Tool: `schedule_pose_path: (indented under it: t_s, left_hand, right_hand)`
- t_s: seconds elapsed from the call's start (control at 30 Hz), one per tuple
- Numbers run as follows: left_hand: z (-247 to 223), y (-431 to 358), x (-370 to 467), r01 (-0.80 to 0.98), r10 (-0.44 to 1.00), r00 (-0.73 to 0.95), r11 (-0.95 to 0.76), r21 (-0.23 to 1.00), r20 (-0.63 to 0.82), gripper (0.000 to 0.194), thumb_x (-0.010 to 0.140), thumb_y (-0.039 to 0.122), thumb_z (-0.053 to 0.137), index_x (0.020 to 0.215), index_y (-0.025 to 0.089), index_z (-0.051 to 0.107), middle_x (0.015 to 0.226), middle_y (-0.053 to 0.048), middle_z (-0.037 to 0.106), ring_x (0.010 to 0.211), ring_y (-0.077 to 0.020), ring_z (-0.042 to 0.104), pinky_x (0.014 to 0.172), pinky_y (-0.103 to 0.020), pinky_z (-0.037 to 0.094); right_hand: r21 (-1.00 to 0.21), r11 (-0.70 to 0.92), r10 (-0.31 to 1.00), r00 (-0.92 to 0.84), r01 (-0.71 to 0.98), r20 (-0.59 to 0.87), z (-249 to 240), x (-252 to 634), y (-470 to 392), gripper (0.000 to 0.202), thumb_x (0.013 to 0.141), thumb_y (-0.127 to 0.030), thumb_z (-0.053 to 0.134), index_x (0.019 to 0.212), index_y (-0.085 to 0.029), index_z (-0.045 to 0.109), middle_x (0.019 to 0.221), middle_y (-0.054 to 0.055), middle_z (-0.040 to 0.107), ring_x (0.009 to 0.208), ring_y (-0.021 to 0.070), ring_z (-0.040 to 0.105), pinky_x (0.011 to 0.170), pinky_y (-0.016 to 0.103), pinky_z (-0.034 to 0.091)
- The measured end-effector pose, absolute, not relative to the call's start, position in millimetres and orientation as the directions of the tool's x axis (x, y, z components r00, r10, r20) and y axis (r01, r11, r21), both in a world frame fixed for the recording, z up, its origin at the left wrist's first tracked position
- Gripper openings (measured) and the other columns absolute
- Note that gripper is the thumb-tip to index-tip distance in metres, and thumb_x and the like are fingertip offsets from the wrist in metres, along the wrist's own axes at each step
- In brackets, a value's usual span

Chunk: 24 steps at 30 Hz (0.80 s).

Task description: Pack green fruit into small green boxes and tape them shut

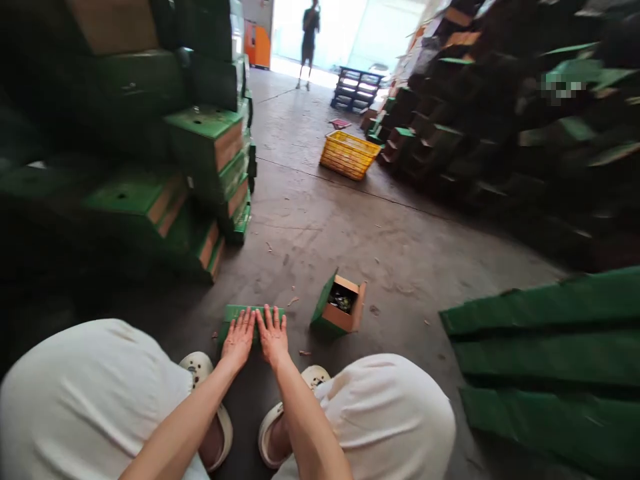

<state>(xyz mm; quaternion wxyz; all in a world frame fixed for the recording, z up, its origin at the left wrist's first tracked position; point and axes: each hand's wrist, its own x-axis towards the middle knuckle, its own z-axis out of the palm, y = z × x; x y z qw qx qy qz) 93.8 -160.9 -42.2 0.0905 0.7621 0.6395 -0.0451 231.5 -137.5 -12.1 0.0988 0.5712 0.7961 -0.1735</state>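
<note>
My left hand (239,338) and right hand (273,335) lie side by side, fingers spread flat, pressing down on a small green carton (250,319) on the concrete floor (350,240) before my knees. Just to its right one open green box (340,305) stands tilted, dark contents inside. Farther off sits one yellow crate (349,154). No writing is legible.

text: none legible | boxes (210,143): no readable print
</note>
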Motion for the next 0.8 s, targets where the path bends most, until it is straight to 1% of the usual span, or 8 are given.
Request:
schedule_pose_path:
  t_s: [0.13, 0.23, 0.3, 0.37, 0.47, 0.53, 0.7, 0.8]
  left_hand:
    - [-43.3, -149.7, 101.1, 0.991, 0.981, 0.127, -0.119, 0.067, -0.144, 0.084, 0.088, -0.002, 0.037, 0.169, 0.018, 0.026, 0.175, -0.014, 0.025, 0.161, -0.0275, 0.027, 0.13, -0.052, 0.032]
    - [-38.8, -138.6, 104.1, 0.993, 0.984, 0.108, -0.102, 0.052, -0.145, 0.083, 0.089, -0.001, 0.04, 0.169, 0.017, 0.026, 0.175, -0.014, 0.023, 0.162, -0.0266, 0.027, 0.13, -0.049, 0.032]
    - [-28.6, -139.1, 103.2, 0.993, 0.976, 0.113, -0.104, 0.055, -0.188, 0.083, 0.09, 0.003, 0.048, 0.169, 0.016, 0.025, 0.176, -0.016, 0.019, 0.162, -0.0276, 0.024, 0.129, -0.047, 0.034]
    - [-16.5, -149.6, 98.2, 0.99, 0.955, 0.139, -0.127, 0.064, -0.262, 0.095, 0.085, 0.008, 0.065, 0.169, 0.014, 0.023, 0.176, -0.021, 0.013, 0.164, -0.0316, 0.019, 0.127, -0.047, 0.036]
    - [-15.4, -158.9, 81.3, 0.986, 0.928, 0.156, -0.167, -0.001, -0.339, 0.125, 0.067, 0.016, 0.087, 0.171, 0.02, 0.017, 0.177, -0.022, 0.001, 0.165, -0.0393, 0.008, 0.125, -0.058, 0.032]
    - [-27.3, -149.3, 75.5, 0.968, 0.915, 0.229, -0.25, -0.021, -0.332, 0.128, 0.066, 0.021, 0.086, 0.171, 0.027, 0.013, 0.178, -0.017, -0.002, 0.166, -0.038, 0.0, 0.126, -0.067, 0.021]
    - [-28.1, -138.8, 113.8, 0.879, 0.811, 0.475, -0.46, 0.129, -0.342, 0.117, 0.071, 0.015, 0.073, 0.171, 0.033, 0.015, 0.18, -0.011, 0.003, 0.166, -0.0358, -0.002, 0.126, -0.073, 0.005]
    - [-12.6, -139.4, 151.9, 0.893, 0.816, 0.445, -0.37, 0.257, -0.369, 0.103, 0.074, 0.013, 0.063, 0.168, 0.036, 0.028, 0.18, -0.01, 0.01, 0.166, -0.0367, 0.001, 0.124, -0.075, 0.01]
  right_hand:
    - [-0.103, 0.215, 0.932, -0.235, 0.971, -0.276, -19.9, 231.5, -129.9, 0.122, 0.07, -0.008, 0.078, 0.173, -0.021, 0.013, 0.178, 0.019, -0.003, 0.164, 0.0409, 0.003, 0.13, 0.055, 0.013]
    - [-0.089, 0.212, 0.942, -0.228, 0.973, -0.245, -24.2, 231.8, -118.3, 0.119, 0.072, -0.008, 0.075, 0.173, -0.022, 0.014, 0.178, 0.017, 0.001, 0.164, 0.0388, 0.002, 0.131, 0.053, 0.011]
    - [-0.078, 0.197, 0.942, -0.211, 0.977, -0.261, -19.8, 230.4, -119.8, 0.117, 0.074, -0.008, 0.074, 0.173, -0.024, 0.015, 0.179, 0.016, 0.007, 0.164, 0.0389, 0.003, 0.13, 0.058, 0.01]
    - [-0.082, 0.164, 0.931, -0.182, 0.983, -0.316, -10.6, 227.8, -133.8, 0.117, 0.075, -0.01, 0.075, 0.173, -0.028, 0.014, 0.178, 0.016, 0.013, 0.164, 0.0413, 0.005, 0.126, 0.069, 0.011]
    - [-0.186, 0.166, 0.9, -0.226, 0.968, -0.372, -5.4, 221.1, -157.1, 0.119, 0.078, -0.018, 0.08, 0.173, -0.032, 0.01, 0.178, 0.018, 0.01, 0.164, 0.0422, 0.003, 0.121, 0.08, 0.01]
    - [-0.24, 0.128, 0.908, -0.211, 0.962, -0.361, -11.7, 220.7, -162.8, 0.128, 0.075, -0.024, 0.086, 0.173, -0.031, 0.005, 0.178, 0.02, 0.006, 0.163, 0.0426, -0.001, 0.121, 0.08, 0.006]
    - [-0.229, -0.199, 0.903, 0.087, 0.953, -0.421, -12.0, 251.8, -182.8, 0.137, 0.067, -0.02, 0.093, 0.172, -0.03, 0.005, 0.176, 0.026, 0.005, 0.163, 0.0442, 0.001, 0.121, 0.08, 0.007]
    - [-0.242, -0.253, 0.898, 0.134, 0.937, -0.419, 1.5, 289.1, -196.1, 0.137, 0.066, -0.016, 0.093, 0.172, -0.031, 0.008, 0.176, 0.027, 0.005, 0.163, 0.043, 0.001, 0.124, 0.074, 0.005]
